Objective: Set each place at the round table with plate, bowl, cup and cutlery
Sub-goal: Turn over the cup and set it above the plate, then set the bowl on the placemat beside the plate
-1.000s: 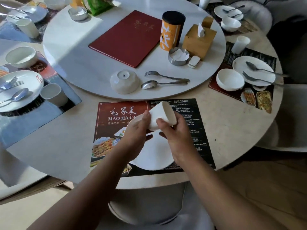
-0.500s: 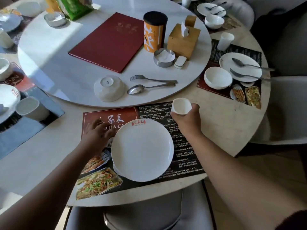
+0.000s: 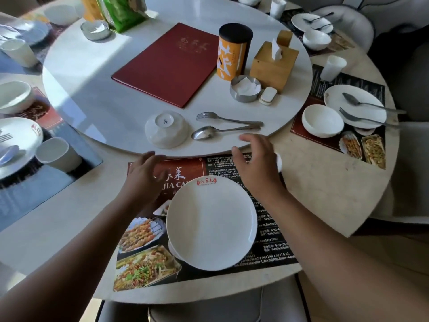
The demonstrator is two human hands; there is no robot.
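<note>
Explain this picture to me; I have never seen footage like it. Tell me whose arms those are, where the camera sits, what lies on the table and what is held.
No machine here: the arms belong to a person laying a table. One camera, worn on their head, looks down at the hands. The left hand and right hand hover open above a printed placemat and hold nothing. A white plate lies on that mat. Beyond, on the raised round turntable, lie an upturned bowl, a fork and a spoon, near a red menu.
</note>
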